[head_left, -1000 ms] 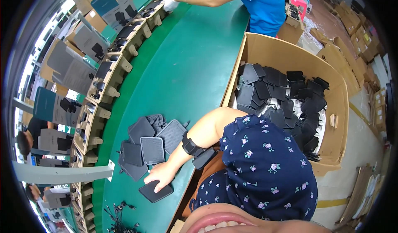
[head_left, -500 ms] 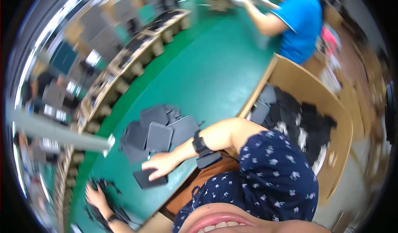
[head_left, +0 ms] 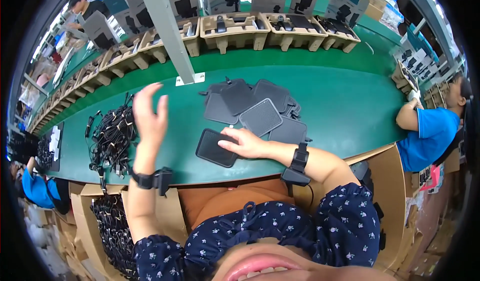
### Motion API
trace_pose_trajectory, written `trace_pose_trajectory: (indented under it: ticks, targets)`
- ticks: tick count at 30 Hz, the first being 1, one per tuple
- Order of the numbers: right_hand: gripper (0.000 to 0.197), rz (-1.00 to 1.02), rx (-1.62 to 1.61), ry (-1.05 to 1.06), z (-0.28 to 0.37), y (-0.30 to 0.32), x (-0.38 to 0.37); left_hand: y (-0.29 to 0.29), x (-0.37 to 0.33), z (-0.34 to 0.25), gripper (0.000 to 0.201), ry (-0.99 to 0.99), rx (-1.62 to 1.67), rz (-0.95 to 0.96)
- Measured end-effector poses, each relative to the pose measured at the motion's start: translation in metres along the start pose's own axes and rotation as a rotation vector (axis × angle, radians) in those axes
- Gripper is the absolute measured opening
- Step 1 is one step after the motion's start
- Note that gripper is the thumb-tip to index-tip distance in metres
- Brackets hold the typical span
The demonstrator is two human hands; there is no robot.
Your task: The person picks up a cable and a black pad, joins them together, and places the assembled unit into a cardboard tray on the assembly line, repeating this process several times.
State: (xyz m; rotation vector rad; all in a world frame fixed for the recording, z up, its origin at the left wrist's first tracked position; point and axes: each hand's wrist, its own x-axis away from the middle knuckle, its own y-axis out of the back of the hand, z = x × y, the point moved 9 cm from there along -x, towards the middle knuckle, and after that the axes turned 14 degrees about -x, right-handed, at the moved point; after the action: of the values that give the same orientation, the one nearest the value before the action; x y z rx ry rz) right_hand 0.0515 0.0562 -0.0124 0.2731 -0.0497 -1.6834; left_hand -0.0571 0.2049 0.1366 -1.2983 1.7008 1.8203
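Observation:
My right hand (head_left: 245, 143) rests on the right end of a flat black panel (head_left: 210, 148) with rounded corners and a fine mesh face. Its thumb lies across the face while the other fingers curl over the upper edge. Just beyond is a loose pile of similar dark grey panels (head_left: 261, 117), some with short cords. My left hand (head_left: 150, 113) is raised above the table with nothing in it, thumb apart from the fingers. Beside it lies a tangled heap of black cables (head_left: 114, 136).
Moulded pulp trays (head_left: 235, 33) line the table's far side, with a metal post (head_left: 170, 31) before them. Cardboard boxes stand by me: the left one holds bundled cables (head_left: 112, 231), the right box (head_left: 392, 201) dark pieces. A person in blue (head_left: 430, 133) works at right.
My view has swung round and levelled. My left hand has left the black cables and risen, empty. My right hand stays on the panel, its fingers now at the panel's right end.

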Motion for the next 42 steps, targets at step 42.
trace_pose_trajectory:
  ticks: [42]
  targets:
    - [0.054,-0.998,0.073,-0.004,0.000,0.351,-0.203,-0.149,0.052,-0.093,0.049,-0.211,0.253,0.447]
